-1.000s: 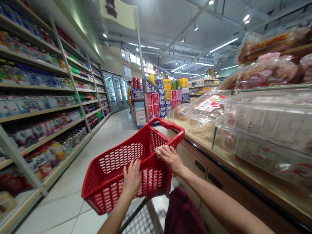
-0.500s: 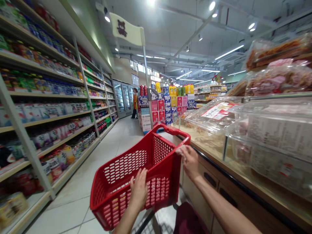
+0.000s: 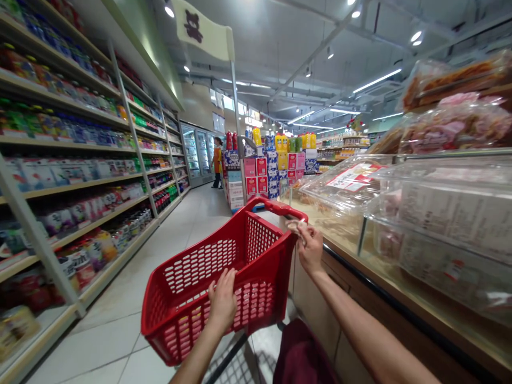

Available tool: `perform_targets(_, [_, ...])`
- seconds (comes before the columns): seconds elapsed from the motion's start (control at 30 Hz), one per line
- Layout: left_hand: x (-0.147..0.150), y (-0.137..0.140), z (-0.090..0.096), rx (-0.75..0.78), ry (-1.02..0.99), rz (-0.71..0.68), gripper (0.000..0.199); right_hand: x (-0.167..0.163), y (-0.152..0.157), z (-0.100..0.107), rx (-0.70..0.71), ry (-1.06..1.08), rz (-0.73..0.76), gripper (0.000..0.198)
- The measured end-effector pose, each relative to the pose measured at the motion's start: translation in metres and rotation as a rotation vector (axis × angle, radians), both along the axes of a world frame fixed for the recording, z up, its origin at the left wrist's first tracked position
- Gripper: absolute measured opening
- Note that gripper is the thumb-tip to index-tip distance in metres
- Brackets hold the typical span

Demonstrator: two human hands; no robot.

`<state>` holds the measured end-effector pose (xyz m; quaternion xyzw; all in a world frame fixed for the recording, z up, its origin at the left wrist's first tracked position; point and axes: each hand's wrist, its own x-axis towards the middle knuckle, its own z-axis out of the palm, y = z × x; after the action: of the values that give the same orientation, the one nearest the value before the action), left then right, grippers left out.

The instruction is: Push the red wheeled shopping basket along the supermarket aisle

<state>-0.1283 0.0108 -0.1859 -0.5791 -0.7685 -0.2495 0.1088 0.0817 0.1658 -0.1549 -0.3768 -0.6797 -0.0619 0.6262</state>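
Observation:
A red plastic shopping cart (image 3: 256, 288) with pierced basket walls stands in front of me, slightly askew, its basket bare inside where it shows. My left hand (image 3: 223, 304) lies over the near side rim of the basket, fingers bent over the edge. At the cart's handle corner my right hand (image 3: 310, 246) pinches a crumpled pale cloth (image 3: 295, 226) and presses it against the red plastic. Part of the cloth is hidden by the fingers.
Shelves (image 3: 92, 181) of drinks and packages line the left. A counter (image 3: 340, 256) with clear plastic food boxes (image 3: 352, 178) borders the right. Ahead stand stacked cartons (image 3: 260, 176), a flag (image 3: 206, 32) on a pole, and a person (image 3: 217, 162) in orange beside glass-door fridges (image 3: 196, 152).
My right hand has slid the cloth up and forward along the handle corner. My left hand stays on the rim. The view has shifted slightly.

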Motion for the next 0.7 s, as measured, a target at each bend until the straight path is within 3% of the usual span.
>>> perform_targets(0.07, [0.0,0.0,0.0,0.01,-0.009,-0.006,0.06,0.0,0.002,-0.002,-0.028,-0.033,-0.011,0.028])
perform_targets(0.2, [0.0,-0.001,0.0,-0.007,-0.023,-0.001,0.061,0.001,-0.021,-0.046,-0.103,-0.389,0.145,0.025])
perform_targets(0.27, [0.0,0.0,-0.001,-0.001,-0.018,-0.002,0.06,0.005,-0.022,-0.041,-0.094,-0.398,0.145,0.023])
perform_targets(0.37, [0.001,0.001,-0.001,0.017,-0.011,-0.002,0.059,0.006,-0.006,-0.003,-0.048,-0.15,0.014,0.024])
perform_targets(0.43, [0.002,0.001,-0.001,0.014,-0.016,0.005,0.059,0.003,0.0,0.007,-0.057,-0.135,-0.001,0.027])
perform_targets(0.6, [0.001,0.002,-0.001,0.009,-0.007,0.0,0.059,0.002,-0.024,-0.038,-0.167,-0.566,0.166,0.024])
perform_targets(0.7, [0.001,0.003,-0.001,0.008,-0.001,0.009,0.059,0.009,-0.021,-0.025,-0.127,-0.467,0.127,0.02])
